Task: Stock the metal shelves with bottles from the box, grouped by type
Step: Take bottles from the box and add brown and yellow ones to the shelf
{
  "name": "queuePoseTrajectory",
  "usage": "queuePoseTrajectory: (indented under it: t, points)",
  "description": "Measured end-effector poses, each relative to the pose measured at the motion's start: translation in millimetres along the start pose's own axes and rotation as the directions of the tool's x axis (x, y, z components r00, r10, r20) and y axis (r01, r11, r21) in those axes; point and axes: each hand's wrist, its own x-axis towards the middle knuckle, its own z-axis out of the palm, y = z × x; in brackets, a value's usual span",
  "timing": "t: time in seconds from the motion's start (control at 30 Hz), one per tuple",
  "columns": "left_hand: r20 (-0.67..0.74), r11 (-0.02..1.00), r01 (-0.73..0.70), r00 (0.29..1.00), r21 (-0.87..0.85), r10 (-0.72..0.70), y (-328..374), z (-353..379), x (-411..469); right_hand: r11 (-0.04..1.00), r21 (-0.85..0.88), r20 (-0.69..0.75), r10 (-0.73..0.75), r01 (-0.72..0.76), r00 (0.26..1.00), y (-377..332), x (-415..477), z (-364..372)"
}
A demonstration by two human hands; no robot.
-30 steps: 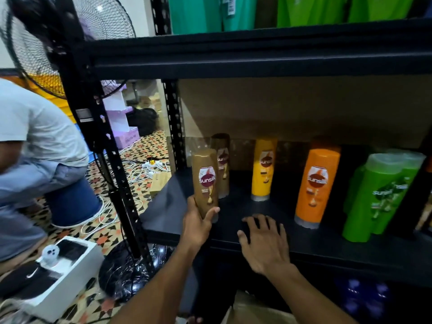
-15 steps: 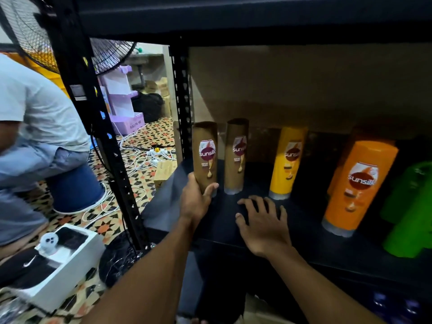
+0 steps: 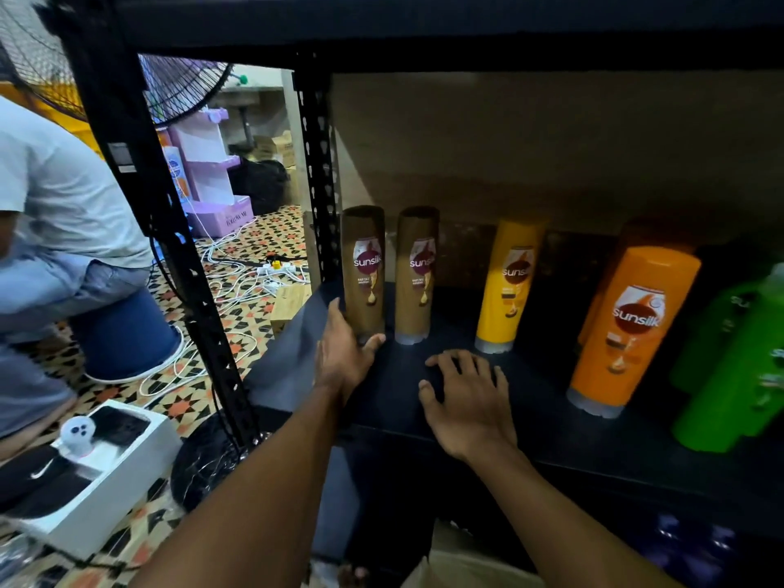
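On the shelf [image 3: 530, 401], the left hand [image 3: 343, 358] grips the leftmost brown bottle [image 3: 364, 265].

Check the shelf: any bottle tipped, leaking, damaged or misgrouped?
Nothing stands out. The left brown bottle stands beside the second brown bottle, then the yellow bottle, orange bottle and green bottles, colours together, no spill visible. The left hand grips the left brown bottle; the right hand rests flat on the shelf.

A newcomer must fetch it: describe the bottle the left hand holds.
Find the black shelf and go to its far left end, by the perforated post. Two brown bottles stand side by side; pick the left bottle, nearest the post, whose base the left hand grips while its twin stands untouched.
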Motion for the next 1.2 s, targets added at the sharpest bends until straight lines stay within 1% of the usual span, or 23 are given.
queuePoseTrajectory:
  t: [0.17, 0.23, 0.3, 0.37, 0.47, 0.57, 0.63, 0.7, 0.8, 0.87, 0.93, 1.0, 1.03, 1.07, 1.1, 1.17, 1.2]
  points:
    - [-0.068, 0.99, -0.015, 0.997, 0.143, 0.025, 1.8, -8.5, -47.4, 0.995, 0.033, -0.042, -0.088, 0.09, 0.995, 11.3, -43.4, -10.0]
    - [-0.138, 0.976, -0.065, 0.986, 0.207, 0.095, 9.1, -11.1, -81.4, 0.989, 0.05, -0.089, -0.138, 0.142, 0.987, 20.9, -75.3, -14.1]
    - [-0.174, 0.95, -0.143, 0.965, 0.277, 0.196, 12.4, -5.2, -121.2, 0.976, 0.079, -0.137, -0.191, 0.203, 0.972, 37.3, -114.9, -16.0]
    - [-0.166, 0.946, -0.202, 0.954, 0.255, 0.249, 10.1, 9.6, -164.3, 0.959, 0.147, -0.164, -0.217, 0.241, 0.962, 60.3, -155.8, -11.5]
    - [-0.086, 0.943, -0.29, 0.948, 0.165, 0.307, 6.9, 34.1, -232.2, 0.955, 0.238, -0.103, -0.155, 0.176, 0.983, 101.5, -213.5, -0.6]
    - [0.083, 0.963, -0.255, 0.965, 0.082, 0.249, -7.0, 65.6, -296.4, 0.964, 0.267, 0.041, -0.021, 0.01, 0.999, 149.6, -271.3, 16.0]
    - [0.178, 0.967, -0.244, 0.957, 0.078, 0.227, -15.0, 82.6, -326.0, 0.956, 0.268, 0.114, 0.092, -0.12, 0.989, 173.1, -294.2, 22.2]
    - [0.237, 0.958, -0.239, 0.951, 0.158, 0.199, -23.7, 104.2, -346.8, 0.943, 0.219, 0.211, 0.207, -0.252, 0.955, 193.7, -307.8, 28.1]
    - [0.354, 0.979, -0.074, 0.935, 0.192, 0.002, -38.3, 128.6, -368.8, 0.914, 0.132, 0.365, 0.315, -0.384, 0.876, 213.2, -319.8, 37.2]
    - [0.42, 0.97, -0.003, 0.902, 0.244, -0.103, -57.6, 150.4, -378.3, 0.878, 0.109, 0.428, 0.381, -0.465, 0.82, 228.7, -324.7, 51.8]
    - [0.474, 0.943, 0.06, 0.853, 0.326, -0.219, -81.7, 164.8, -386.6, 0.84, 0.115, 0.484, 0.418, -0.53, 0.769, 240.7, -332.5, 70.4]
    - [0.519, 0.919, 0.07, 0.808, 0.387, -0.28, -102.2, 174.6, -392.1, 0.8, 0.108, 0.524, 0.458, -0.59, 0.717, 249.2, -336.3, 87.5]
    - [0.531, 0.914, 0.078, 0.793, 0.397, -0.298, -111.0, 179.1, -393.3, 0.754, 0.122, 0.534, 0.498, -0.645, 0.683, 255.6, -337.0, 97.7]
    - [0.545, 0.904, 0.084, 0.773, 0.42, -0.325, -121.8, 184.5, -395.3, 0.692, 0.128, 0.556, 0.543, -0.71, 0.629, 261.6, -338.4, 108.9]
    - [0.551, 0.891, 0.081, 0.76, 0.447, -0.346, -129.8, 188.3, -397.1, 0.651, 0.121, 0.56, 0.579, -0.749, 0.593, 266.4, -338.1, 117.1]
    - [0.569, 0.854, 0.053, 0.725, 0.517, -0.389, -143.4, 199.7, -400.9, 0.598, 0.075, 0.588, 0.619, -0.798, 0.52, 277.2, -336.6, 137.6]
    - [0.576, 0.841, 0.07, 0.697, 0.536, -0.426, -149.3, 207.3, -403.0, 0.574, 0.051, 0.606, 0.633, -0.818, 0.482, 281.3, -337.1, 146.6]
